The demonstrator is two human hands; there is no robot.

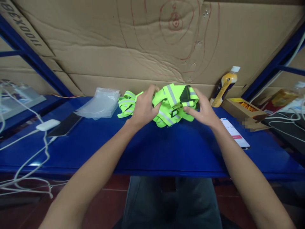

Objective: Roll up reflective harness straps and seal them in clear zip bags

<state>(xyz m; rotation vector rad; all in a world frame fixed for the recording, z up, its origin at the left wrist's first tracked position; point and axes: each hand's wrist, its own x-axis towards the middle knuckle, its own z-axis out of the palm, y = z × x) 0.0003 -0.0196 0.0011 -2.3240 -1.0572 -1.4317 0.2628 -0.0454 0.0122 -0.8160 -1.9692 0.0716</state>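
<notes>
L hand (143,108) & R hand (202,112) both clenched on bunched neon-yellow fabric vest w/ grey reflective strips (170,103), resting on glossy blue metal shelf (152,149); clear plastic bags (101,103) lie just left.

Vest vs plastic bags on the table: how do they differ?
The vest is neon yellow-green with grey stripes; the plastic bags are clear. The vest is bunched up, the bags lie flat. The left hand and right hand grip the vest; the bags are untouched. Both rest on the blue table.

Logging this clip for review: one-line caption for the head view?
Left hand and right hand grip a bundled neon reflective vest on a blue shelf, clear bags beside it.
</notes>
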